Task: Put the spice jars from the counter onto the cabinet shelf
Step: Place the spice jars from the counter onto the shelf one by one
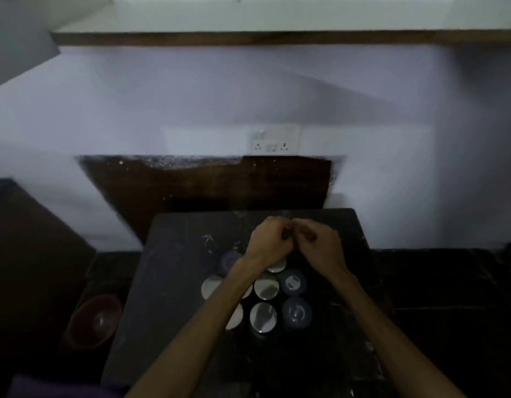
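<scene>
Dim kitchen, dark surface [174,282] nearest me. Spice jars [266,285] clustered upright on it, silver and blue lids; I count none moved. Left hand [267,242] and right hand [320,244] meet just beyond cluster, fingers curled together; whether clamped on anything, cannot tell. Red bowl [95,321] at left. Wall socket [274,140] behind. Cabinet shelf [277,38] overhead, far; path looks clear.

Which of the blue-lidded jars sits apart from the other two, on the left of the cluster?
The blue-lidded jar beside the left hand, at the cluster's far left. The other two blue lids sit together on the right edge, one behind the other.
</scene>
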